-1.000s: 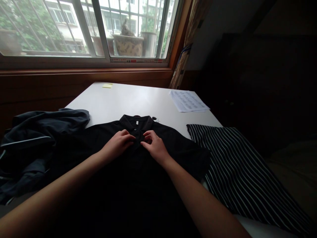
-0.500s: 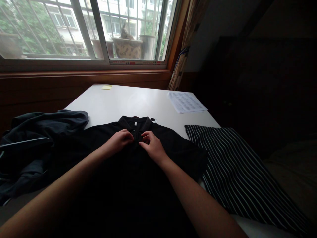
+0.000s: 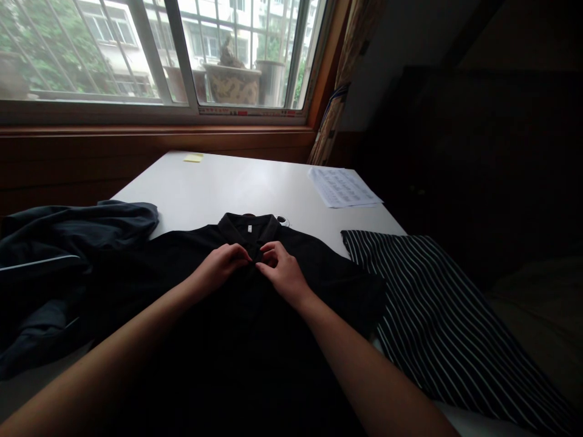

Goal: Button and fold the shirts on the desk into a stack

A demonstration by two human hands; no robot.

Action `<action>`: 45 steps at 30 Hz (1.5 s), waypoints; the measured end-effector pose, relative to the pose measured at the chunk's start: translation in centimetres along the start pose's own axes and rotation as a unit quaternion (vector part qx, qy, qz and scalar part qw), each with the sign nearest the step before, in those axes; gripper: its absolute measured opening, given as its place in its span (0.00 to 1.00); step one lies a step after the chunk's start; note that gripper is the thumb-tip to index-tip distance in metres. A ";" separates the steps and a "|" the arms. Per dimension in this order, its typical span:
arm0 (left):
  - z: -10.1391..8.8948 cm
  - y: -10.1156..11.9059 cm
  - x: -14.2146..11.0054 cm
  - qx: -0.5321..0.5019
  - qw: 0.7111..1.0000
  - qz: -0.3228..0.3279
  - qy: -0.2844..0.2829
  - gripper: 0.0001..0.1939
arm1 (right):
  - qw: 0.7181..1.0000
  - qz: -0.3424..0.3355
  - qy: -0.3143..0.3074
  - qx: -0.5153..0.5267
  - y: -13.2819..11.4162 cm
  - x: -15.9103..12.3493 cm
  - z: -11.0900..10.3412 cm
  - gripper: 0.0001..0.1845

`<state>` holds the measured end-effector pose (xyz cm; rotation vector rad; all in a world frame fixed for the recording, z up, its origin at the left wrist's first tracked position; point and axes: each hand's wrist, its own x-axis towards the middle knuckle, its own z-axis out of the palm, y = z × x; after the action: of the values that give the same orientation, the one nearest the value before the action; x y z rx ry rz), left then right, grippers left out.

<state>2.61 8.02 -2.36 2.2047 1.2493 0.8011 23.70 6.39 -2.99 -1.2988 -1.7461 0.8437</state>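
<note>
A black polo shirt [image 3: 218, 340] lies spread out, front side up, with its collar towards the window. My left hand [image 3: 226, 260] pinches one edge of the front placket just below the collar. Opposite it, my right hand [image 3: 281, 267] has thumb and fingers closed on the placket's other edge. The fingertips of both hands almost meet. Dark cloth and the fingers hide any button between them. Inside the collar a small white label [image 3: 249, 229] shows.
A crumpled dark blue garment [image 3: 113, 221] lies at the left, a striped black-and-white cloth [image 3: 437, 303] at the right. On the white table [image 3: 237, 182] are printed sheets [image 3: 344, 187], a yellow sticky note [image 3: 194, 158] and a small white round object [image 3: 283, 221] behind the collar.
My left hand has moved slightly right and down, closer to my right hand. A button visible near the left fingers before is now covered. The right hand has hardly moved.
</note>
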 end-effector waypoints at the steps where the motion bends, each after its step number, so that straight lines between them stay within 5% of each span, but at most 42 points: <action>1: 0.0 0.0 -0.1 -0.002 1.000 0.001 0.005 0.06 | 1.000 0.001 -0.001 0.003 0.0 0.0 0.0 0.16; 15: -0.6 0.0 -0.3 -0.159 0.987 -0.003 -0.039 0.11 | 0.998 0.007 -0.011 0.065 -1.0 0.1 -0.3 0.16; 45: 0.5 -0.1 -0.7 -0.056 0.998 0.035 0.013 0.08 | 0.997 0.022 -0.047 0.057 -1.3 -0.3 0.1 0.15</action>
<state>2.54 7.38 -2.98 2.1637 1.1157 0.9068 23.10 5.76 -1.95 -1.2447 -1.7198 1.0297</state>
